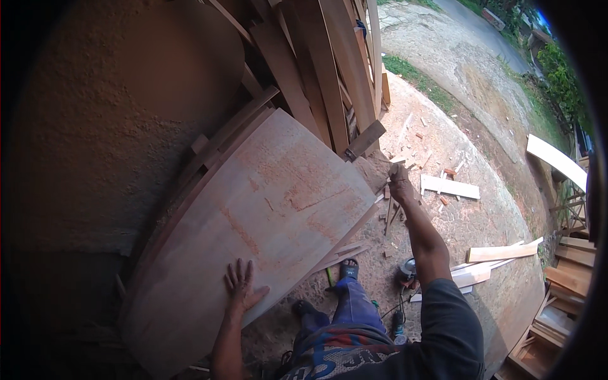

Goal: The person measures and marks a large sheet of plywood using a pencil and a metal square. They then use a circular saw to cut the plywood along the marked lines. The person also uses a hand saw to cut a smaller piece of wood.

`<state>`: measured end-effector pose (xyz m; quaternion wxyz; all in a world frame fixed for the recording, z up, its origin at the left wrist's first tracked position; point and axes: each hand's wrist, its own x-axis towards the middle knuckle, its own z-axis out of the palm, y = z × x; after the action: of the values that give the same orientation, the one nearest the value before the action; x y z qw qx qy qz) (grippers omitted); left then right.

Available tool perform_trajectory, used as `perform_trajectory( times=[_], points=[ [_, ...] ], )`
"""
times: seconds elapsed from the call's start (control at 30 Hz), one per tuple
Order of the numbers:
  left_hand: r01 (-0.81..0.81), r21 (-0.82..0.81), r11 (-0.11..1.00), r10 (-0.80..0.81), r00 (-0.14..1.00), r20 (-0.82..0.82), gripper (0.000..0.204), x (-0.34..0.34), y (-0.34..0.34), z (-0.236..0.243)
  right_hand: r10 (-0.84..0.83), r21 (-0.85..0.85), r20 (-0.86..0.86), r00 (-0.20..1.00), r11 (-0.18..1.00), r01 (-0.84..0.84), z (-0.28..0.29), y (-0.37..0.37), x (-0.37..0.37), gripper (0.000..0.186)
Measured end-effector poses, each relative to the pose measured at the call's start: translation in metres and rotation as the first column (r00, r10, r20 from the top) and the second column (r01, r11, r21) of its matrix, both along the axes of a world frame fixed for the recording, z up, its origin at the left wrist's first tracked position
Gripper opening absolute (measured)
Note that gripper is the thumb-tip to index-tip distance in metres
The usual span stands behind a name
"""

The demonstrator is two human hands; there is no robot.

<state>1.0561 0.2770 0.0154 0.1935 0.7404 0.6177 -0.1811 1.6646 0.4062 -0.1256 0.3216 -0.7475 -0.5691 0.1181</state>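
Note:
My left hand point(242, 288) lies flat with fingers spread on a large pale wooden panel point(266, 190), which is streaked with sawdust. Beyond the panel's right edge, my right arm is stretched out. Its hand point(399, 183) is closed around something with a small pale end, too small to name. A short, dark, flat piece point(366, 140) sticks out by the panel's far corner, just left of that hand. Below the panel's right edge, the ground carries thin wood strips point(342, 254).
Tall planks point(316, 69) lean at the back, beside a rough wall point(76, 158). A round-headed power tool point(407, 271) and a blue tool point(398, 323) lie near my feet. Offcuts, including a white board point(449, 187) and boards point(503, 252), lie right. More timber point(570, 278) is stacked far right.

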Motion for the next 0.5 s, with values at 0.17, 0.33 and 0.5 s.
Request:
perform_trajectory(
  times=[0.17, 0.33, 0.5],
  points=[
    [-0.027, -0.023, 0.999, 0.027, 0.999, 0.017, 0.112, 0.010, 0.002, 0.002, 0.087, -0.230, -0.259, 0.962, 0.962, -0.149, -0.019, 0.009, 0.024, 0.079],
    [-0.014, 0.038, 0.999, 0.011, 0.997, 0.071, 0.108, 0.011, 0.004, 0.003, 0.015, -0.131, 0.089, 0.996, 0.991, -0.003, -0.037, 0.005, 0.046, 0.084],
    [-0.017, 0.149, 0.989, -0.002, 0.992, 0.124, 0.103, 0.003, 0.000, 0.009, -0.159, -0.026, 0.140, 0.977, 0.986, 0.164, -0.031, 0.009, 0.040, 0.070]
  ],
)
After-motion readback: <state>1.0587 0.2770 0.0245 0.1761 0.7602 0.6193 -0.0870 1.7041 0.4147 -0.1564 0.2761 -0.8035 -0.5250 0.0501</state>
